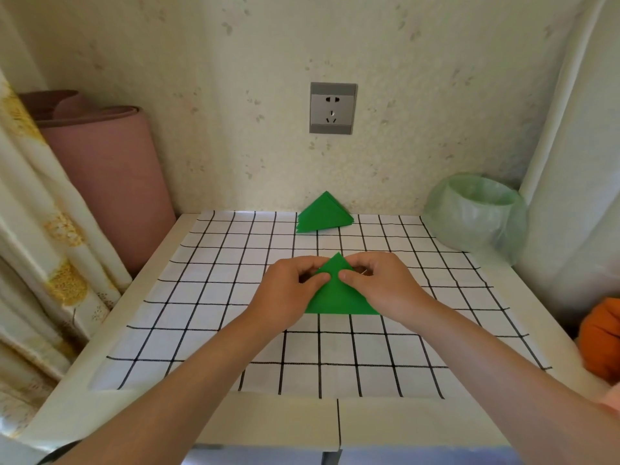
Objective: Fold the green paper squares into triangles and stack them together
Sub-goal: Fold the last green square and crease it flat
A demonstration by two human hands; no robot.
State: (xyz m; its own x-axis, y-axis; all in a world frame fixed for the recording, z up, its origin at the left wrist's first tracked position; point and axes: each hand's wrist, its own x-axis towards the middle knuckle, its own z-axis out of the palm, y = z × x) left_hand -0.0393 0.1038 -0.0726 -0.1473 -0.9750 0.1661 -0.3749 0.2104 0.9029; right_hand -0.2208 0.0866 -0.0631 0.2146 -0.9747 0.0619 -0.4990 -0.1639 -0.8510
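A green paper triangle [337,297] lies on the checked table cover [214,313] at the middle, its tip pointing to the wall. My left hand [288,290] presses on its left slope and my right hand [375,283] on its right slope, the thumbs nearly meeting near the tip. Both hands hide the triangle's side edges. A stack of folded green triangles [324,214] rests at the far edge of the table, against the wall, well apart from both hands.
A bin lined with a pale green bag [476,213] stands at the back right corner. A pink rolled mat [107,176] and a curtain [37,229] stand to the left. An orange object [600,340] sits off the right edge. A wall socket [332,108] is above the stack.
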